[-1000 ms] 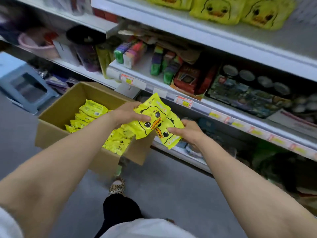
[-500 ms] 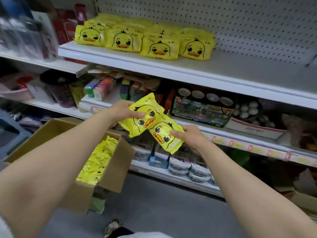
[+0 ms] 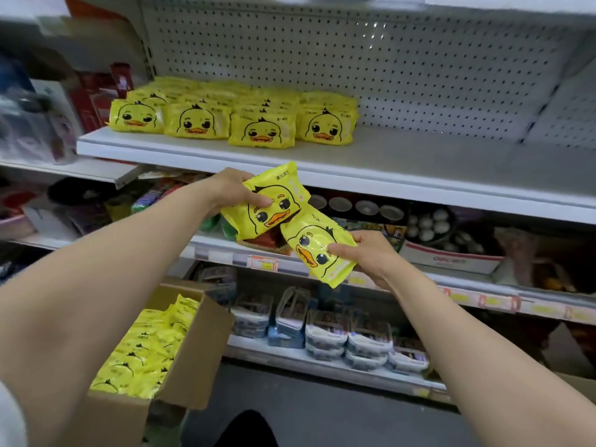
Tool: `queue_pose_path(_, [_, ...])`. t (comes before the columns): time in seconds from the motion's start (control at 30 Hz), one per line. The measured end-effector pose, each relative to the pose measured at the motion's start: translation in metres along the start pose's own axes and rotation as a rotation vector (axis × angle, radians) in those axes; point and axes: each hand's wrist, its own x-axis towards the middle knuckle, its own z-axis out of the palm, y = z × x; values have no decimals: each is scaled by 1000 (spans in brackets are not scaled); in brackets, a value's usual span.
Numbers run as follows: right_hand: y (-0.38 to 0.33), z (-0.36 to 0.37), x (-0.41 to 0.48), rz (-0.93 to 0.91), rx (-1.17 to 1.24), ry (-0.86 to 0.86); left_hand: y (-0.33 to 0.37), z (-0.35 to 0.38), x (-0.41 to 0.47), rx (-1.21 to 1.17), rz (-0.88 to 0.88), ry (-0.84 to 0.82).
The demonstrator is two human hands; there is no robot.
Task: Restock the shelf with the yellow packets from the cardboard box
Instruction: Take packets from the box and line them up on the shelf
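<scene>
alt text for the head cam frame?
The left hand grips the upper packet and the right hand the lower packet, both yellow with duck faces, at a white shelf. Shelved packets fill its left part; a cardboard box of more sits lower left.

Only the thumb of the left hand [image 3: 232,188] shows, its fingers tucked behind the upper yellow duck-face plastic packet [image 3: 274,204]. Same story for the right hand [image 3: 371,258] behind the lower yellow duck-face plastic packet [image 3: 317,253]. Lower left, the brown cardboard box [image 3: 193,366] vanishes behind the forearm and off the bottom edge. Far left, the shelf goods [image 3: 32,124] are a blur, and the orange-edged price tag [image 3: 264,262] is unreadable.
</scene>
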Motion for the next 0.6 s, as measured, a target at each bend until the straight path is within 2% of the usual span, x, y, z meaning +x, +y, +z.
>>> queue_pose_path(0.17, [-15,-18,13,-26,15,10,37,-5,31,22,31,-90])
queue_pose_path(0.37, [-43,-37,39,-15,28,6,94,-13,92,60,156,-71])
queue_pose_path(0.5, [-63,-57,56,-8,10,6,128,-17,137,195,214,2])
queue_pose_path(0.6, [-81,-78,65,-29,-59,53,148,-20,172,327,316,-10])
